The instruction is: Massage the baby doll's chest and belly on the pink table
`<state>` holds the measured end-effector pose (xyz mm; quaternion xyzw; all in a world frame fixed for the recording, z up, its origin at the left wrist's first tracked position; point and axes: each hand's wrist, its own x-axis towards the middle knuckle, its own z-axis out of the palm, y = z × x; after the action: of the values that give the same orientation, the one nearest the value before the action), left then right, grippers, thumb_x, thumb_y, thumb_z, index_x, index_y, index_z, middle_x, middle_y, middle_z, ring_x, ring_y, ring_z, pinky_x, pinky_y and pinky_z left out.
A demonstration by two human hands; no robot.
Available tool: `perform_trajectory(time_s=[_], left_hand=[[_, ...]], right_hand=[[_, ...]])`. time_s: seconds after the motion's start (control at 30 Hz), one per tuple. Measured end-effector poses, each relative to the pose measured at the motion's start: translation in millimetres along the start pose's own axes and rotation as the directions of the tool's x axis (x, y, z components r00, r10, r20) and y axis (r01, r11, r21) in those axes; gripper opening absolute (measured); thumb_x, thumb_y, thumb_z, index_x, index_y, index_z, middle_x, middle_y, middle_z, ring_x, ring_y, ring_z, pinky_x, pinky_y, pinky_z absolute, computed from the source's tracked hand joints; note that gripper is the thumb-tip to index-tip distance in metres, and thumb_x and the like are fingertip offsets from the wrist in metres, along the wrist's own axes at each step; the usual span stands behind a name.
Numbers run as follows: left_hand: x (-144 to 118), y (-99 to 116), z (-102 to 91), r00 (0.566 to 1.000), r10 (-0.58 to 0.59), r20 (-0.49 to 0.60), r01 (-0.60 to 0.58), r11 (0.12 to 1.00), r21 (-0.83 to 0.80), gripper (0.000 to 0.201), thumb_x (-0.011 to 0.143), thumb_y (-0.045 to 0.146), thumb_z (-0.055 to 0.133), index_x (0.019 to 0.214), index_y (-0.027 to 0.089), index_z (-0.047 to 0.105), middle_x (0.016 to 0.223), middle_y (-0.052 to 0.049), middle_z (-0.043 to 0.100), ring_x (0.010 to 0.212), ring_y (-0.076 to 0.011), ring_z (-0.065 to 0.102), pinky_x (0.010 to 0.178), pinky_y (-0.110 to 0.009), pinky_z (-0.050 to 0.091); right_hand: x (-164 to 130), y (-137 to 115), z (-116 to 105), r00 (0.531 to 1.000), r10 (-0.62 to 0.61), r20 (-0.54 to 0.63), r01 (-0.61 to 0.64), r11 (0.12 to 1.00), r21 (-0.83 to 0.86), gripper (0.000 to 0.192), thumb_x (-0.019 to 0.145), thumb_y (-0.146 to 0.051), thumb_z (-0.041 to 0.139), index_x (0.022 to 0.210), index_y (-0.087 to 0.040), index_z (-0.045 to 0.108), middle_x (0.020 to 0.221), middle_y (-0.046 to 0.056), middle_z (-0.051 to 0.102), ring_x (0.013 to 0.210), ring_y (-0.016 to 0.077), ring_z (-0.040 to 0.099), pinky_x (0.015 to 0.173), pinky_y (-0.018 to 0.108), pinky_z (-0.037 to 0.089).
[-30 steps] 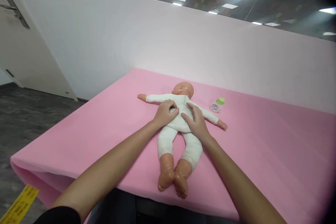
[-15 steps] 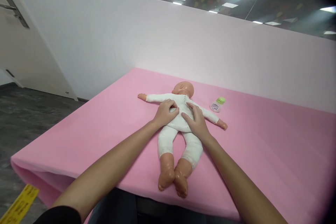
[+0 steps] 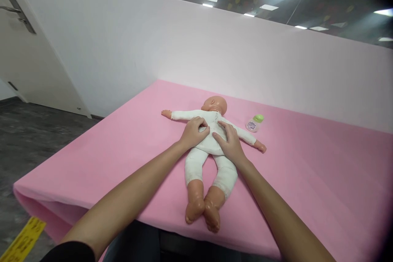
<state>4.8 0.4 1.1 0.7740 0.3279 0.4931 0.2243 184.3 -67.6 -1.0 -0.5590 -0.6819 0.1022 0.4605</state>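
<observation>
A baby doll [image 3: 211,143] with a white cloth body lies stretched out on the pink-covered table [image 3: 123,143], its feet towards me and its arms spread wide. Its head is turned to the left, with one ear facing up. My left hand [image 3: 195,132] rests on the left side of the doll's torso, fingers bent and thumb apart from them. On the torso's right side lies my right hand [image 3: 229,141], fingers apart and thumb pointing inward. A gap of white cloth shows between the two hands. Neither hand lifts the doll.
A small clear bottle with a green cap [image 3: 254,123] lies beyond the doll's right-hand arm. A white wall [image 3: 196,49] with dark glass above it borders the table's far side. To the left is a door [image 3: 27,53]; yellow tape [image 3: 26,239] shows at lower left.
</observation>
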Motion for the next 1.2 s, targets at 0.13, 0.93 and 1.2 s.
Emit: perform_trajectory(time_s=[0.13, 0.93, 1.2], left_hand=[[-0.1, 1.0, -0.3, 1.000, -0.007, 0.003, 0.007, 1.000, 0.000, 0.014, 0.085, 0.017, 0.064, 0.074, 0.020, 0.056, 0.080, 0.000, 0.062, 0.081, -0.0186, 0.057, 0.080, -0.035, 0.045], [0.5, 0.5, 0.0, 1.000, -0.007, 0.006, 0.007, 1.000, 0.002, 0.014, 0.085, 0.018, 0.064, 0.074, 0.020, 0.056, 0.080, 0.000, 0.063, 0.081, -0.0188, 0.057, 0.079, -0.036, 0.045], [-0.1, -2.1, 0.2, 1.000, 0.006, -0.001, -0.006, 1.000, -0.008, 0.014, 0.085, 0.018, 0.064, 0.074, 0.020, 0.056, 0.080, 0.000, 0.063, 0.081, -0.0184, 0.057, 0.079, -0.035, 0.045]], right_hand=[[-0.3, -0.9, -0.7, 1.000, 0.002, 0.001, -0.002, 1.000, -0.002, 0.049, 0.093, -0.046, 0.065, 0.138, -0.028, 0.058, 0.142, 0.010, 0.061, 0.136, 0.0327, 0.051, 0.118, 0.057, 0.038], [0.0, 0.2, -0.5, 1.000, -0.019, 0.008, 0.020, 1.000, -0.023, 0.046, 0.094, -0.047, 0.063, 0.136, -0.029, 0.059, 0.141, 0.009, 0.062, 0.135, 0.0328, 0.051, 0.117, 0.057, 0.038], [0.1, 1.3, -0.2, 1.000, -0.030, 0.006, 0.030, 0.999, -0.019, 0.045, 0.094, -0.045, 0.064, 0.136, -0.028, 0.059, 0.141, 0.009, 0.061, 0.135, 0.0326, 0.051, 0.118, 0.056, 0.038]])
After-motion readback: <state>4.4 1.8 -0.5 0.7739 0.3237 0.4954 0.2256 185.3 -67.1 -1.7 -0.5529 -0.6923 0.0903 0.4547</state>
